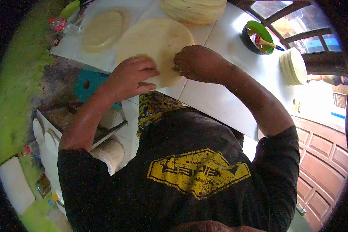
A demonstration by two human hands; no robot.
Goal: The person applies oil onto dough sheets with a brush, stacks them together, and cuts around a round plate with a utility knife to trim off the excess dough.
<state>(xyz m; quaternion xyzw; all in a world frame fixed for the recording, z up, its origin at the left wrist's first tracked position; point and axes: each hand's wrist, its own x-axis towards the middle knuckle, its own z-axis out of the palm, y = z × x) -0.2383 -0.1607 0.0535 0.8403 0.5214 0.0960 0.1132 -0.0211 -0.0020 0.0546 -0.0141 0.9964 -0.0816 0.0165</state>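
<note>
A pale, round, thin dough sheet point(158, 38) lies on the white table in front of me, with the edge of something similar showing under its right side. My left hand point(133, 75) is over its near left edge, thumb apart from the slightly blurred fingers. On the right part of the sheet, my right hand point(199, 63) has its fingers curled in and the tips against the dough, seeming to pinch it. Beyond the sheet is a thick stack of similar round sheets point(193, 9). Another flat dough round point(103, 31) lies to the left.
At the right, a black bowl with a green inside point(249, 42) holds a brush point(266, 42). Beside it stands another stack of pale rounds point(293, 66). A plastic bottle with a red label point(62, 25) lies near the white table's point(216, 100) far left corner.
</note>
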